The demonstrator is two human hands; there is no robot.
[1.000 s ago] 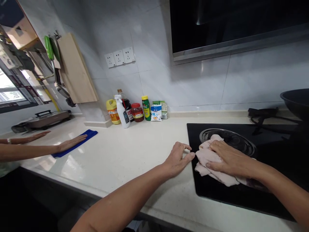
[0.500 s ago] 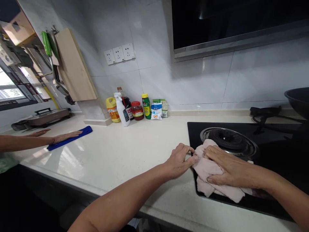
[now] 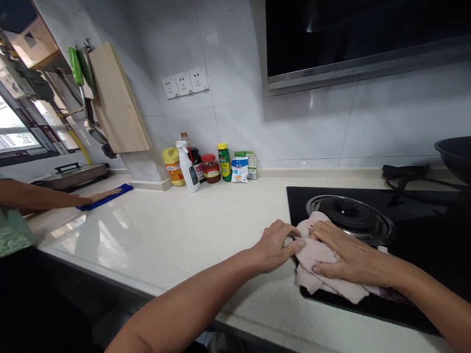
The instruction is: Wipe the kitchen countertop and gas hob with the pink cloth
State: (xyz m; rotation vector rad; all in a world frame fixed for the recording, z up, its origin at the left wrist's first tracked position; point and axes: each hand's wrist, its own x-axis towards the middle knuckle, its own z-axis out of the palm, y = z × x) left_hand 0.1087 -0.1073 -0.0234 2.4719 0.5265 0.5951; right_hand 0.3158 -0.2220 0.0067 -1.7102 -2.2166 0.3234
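1. One pink cloth (image 3: 312,251) lies bunched at the stove's (image 3: 423,223) near-left corner, baring more burner (image 3: 344,212) than a second ago.
2. Right hand (image 3: 348,255) grips it; left hand (image 3: 276,245) meets its left edge, whether pinching I cannot tell.
3. Blue cloth (image 3: 125,188), under a co-worker's hand (image 3: 103,196), has shifted toward the table's (image 3: 176,245) back edge.
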